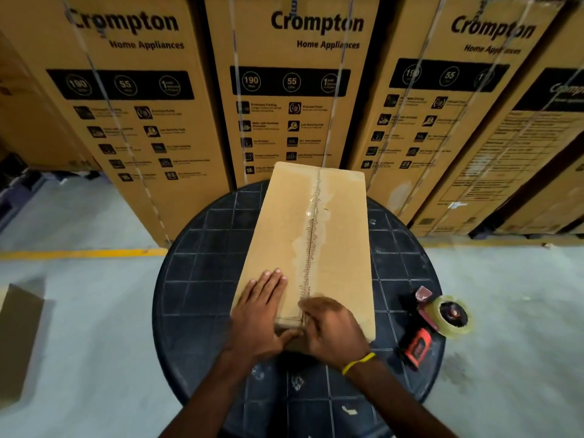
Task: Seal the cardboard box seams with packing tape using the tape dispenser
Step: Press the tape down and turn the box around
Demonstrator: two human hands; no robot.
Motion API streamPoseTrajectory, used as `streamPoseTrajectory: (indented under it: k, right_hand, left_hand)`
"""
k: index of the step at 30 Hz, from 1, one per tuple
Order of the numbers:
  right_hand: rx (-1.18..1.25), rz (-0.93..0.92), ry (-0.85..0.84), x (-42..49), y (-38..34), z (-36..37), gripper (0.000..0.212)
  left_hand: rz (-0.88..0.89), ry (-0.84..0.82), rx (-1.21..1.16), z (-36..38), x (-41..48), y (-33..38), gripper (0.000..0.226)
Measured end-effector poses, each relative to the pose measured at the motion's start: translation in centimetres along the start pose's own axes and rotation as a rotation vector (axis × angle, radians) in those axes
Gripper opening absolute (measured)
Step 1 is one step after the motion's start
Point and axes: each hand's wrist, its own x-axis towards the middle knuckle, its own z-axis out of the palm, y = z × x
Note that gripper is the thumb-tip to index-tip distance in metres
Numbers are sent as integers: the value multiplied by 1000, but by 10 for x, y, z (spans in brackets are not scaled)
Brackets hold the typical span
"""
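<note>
A long plain cardboard box point(338, 248) lies on a round dark table point(202, 263). Its centre seam runs away from me, with clear tape point(311, 210) over it. My left hand point(259, 314) rests flat on the box's near left flap, fingers spread, thumb hooked over the near edge. My right hand point(331, 327) presses on the near end of the seam, fingers bent and blurred. The red and black tape dispenser point(433, 324), loaded with a clear roll, lies on the table to the right of the box, untouched.
Tall printed appliance cartons point(294, 90) stand in a row right behind the table. A flat piece of cardboard point(19, 339) lies on the grey floor at left. A yellow line point(79, 253) crosses the floor.
</note>
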Motion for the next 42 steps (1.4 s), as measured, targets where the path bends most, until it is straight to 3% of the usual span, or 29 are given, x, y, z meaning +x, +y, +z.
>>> streamPoseTrajectory:
  k: [4, 6, 13, 19, 29, 34, 37, 39, 42]
  right_hand:
    - [-199, -22, 9, -22, -5, 17, 49]
    - [-191, -35, 22, -36, 0, 16, 49]
    - [6, -4, 181, -23, 21, 3, 19]
    - [-23, -82, 173, -21, 24, 17, 24]
    - [-20, -319, 346, -39, 59, 23, 23]
    - [-28, -240, 417, -61, 109, 6, 14]
    - [-95, -227, 419, -70, 115, 0, 24]
    - [-90, -109, 437, -74, 115, -1, 18]
    - [87, 208, 498, -85, 126, -3, 32]
  left_hand:
    - [-78, -21, -10, 2, 8, 27, 102]
    - [-115, -17, -3, 8, 4, 37, 104]
    - [-143, -3, 26, 12, -3, 41, 111]
    - [-149, 29, 20, 14, -5, 42, 109]
    - [-143, 61, 10, 14, -3, 36, 114]
    - [-147, 55, 23, 14, -4, 36, 117]
    - [-176, 14, 16, 8, 3, 46, 128]
    - [-125, -8, 23, 5, 11, 56, 130]
    - [5, -13, 44, 10, 19, 76, 116]
